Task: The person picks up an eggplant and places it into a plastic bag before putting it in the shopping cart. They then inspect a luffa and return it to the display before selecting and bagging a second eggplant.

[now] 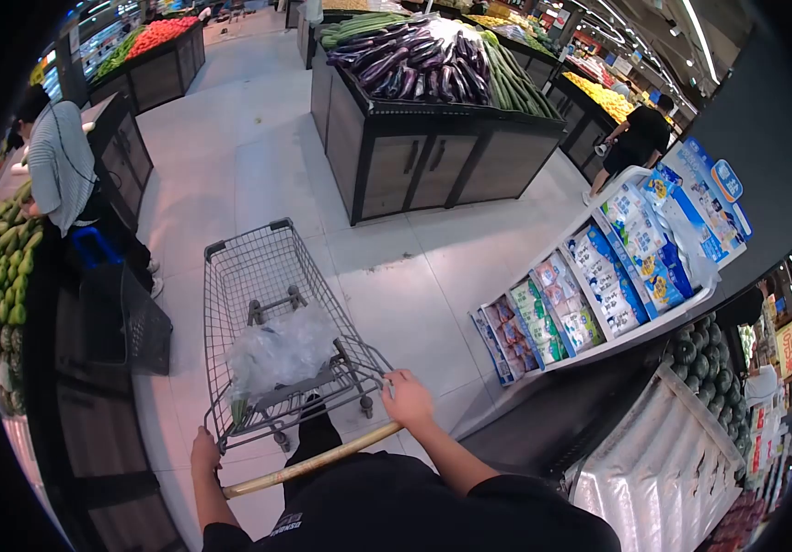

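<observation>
My left grip [204,451] and right grip [408,400] clasped near corners of the wire shopping cart [253,262], its length running far-left.

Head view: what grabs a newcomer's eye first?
Probably the heaped purple eggplants on the dark stand at top centre. Then the wire cart left of centre, crumpled clear plastic inside, left hand and right hand at its near end. Blue-and-white packets line the right.
</observation>
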